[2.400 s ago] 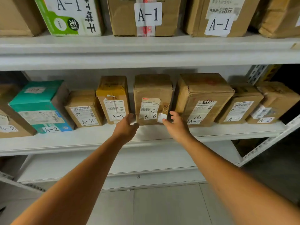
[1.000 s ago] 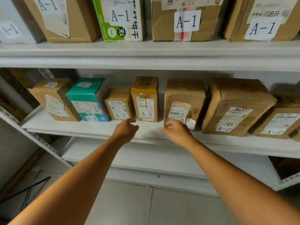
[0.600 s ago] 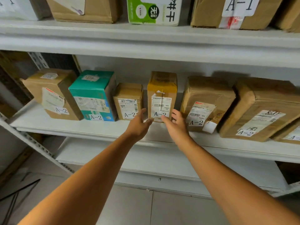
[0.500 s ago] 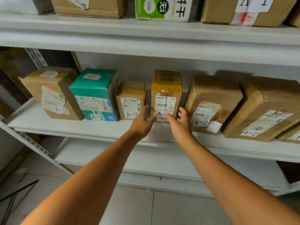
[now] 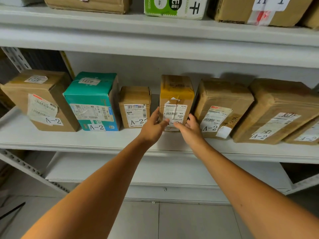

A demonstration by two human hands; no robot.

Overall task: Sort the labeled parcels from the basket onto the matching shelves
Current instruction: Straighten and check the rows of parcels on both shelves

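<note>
The tall brown parcel (image 5: 176, 94) — yellow tape across its top, white barcode label in front — stands upright on the A-2 shelf (image 5: 69, 139), its lower corners clasped by the left hand (image 5: 153, 125) and the right hand (image 5: 190, 129).

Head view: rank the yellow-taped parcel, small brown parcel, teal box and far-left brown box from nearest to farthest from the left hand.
1. yellow-taped parcel: the left hand touches its left edge.
2. small brown parcel: just left of the hand.
3. teal box: further left.
4. far-left brown box: at the row's left end.
</note>
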